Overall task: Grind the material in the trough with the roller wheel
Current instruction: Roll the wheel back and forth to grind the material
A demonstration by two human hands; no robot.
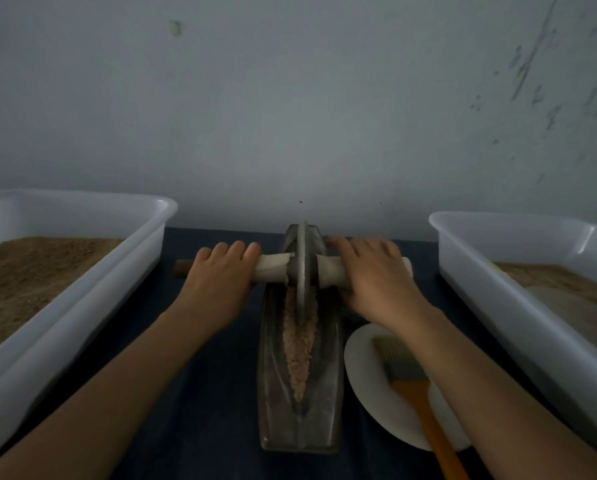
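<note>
At far left a white tub (65, 258) is holding tan powder. Next, the left hand (217, 278) is curling over the axle handle (273, 268). In the centre, the roller wheel (301, 265) is standing upright near the far end of the metal trough (300, 424), with coarse tan material (300, 348) lying along its groove. The right hand (376, 275) is gripping the handle's other side. The wheel looks heavy and stiff, likely best held at both handle ends. A brush (414, 386) is resting on a white plate (366, 393); another tub (532, 271) is sitting far right.
</note>
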